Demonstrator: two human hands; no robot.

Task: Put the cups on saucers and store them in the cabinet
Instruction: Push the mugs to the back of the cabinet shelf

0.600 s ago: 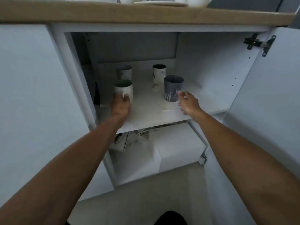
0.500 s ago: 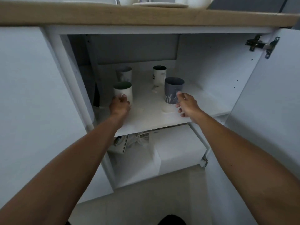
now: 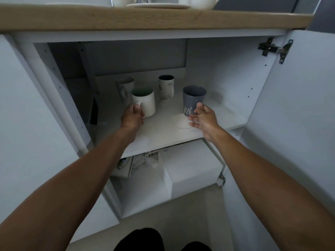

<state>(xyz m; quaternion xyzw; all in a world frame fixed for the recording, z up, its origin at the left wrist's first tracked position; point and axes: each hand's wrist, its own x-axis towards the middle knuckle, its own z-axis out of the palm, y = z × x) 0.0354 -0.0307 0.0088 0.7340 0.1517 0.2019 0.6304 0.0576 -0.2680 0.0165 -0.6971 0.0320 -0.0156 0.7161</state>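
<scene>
Four mugs stand on the upper shelf (image 3: 163,138) of the open cabinet. My left hand (image 3: 133,117) grips the handle of the white mug with a green inside (image 3: 146,103) at the front left. At the front right, the blue-grey mug (image 3: 193,98) stands on a white saucer (image 3: 182,123). My right hand (image 3: 204,118) is beside it, thumb against the mug, fingers relaxed over the saucer's rim. Behind stand a pale mug (image 3: 125,87) and a white mug with a dark inside (image 3: 165,86). Whether saucers lie under the other mugs is not visible.
The cabinet door (image 3: 299,124) hangs open on the right, with its hinge (image 3: 273,48) at the top. A wooden countertop (image 3: 154,19) above carries more white cups (image 3: 203,1) and a saucer (image 3: 157,5). A white box (image 3: 192,171) and cables lie on the lower shelf.
My left hand has shifted from the front of the white mug to its handle on the left. My right hand stays beside the blue-grey mug.
</scene>
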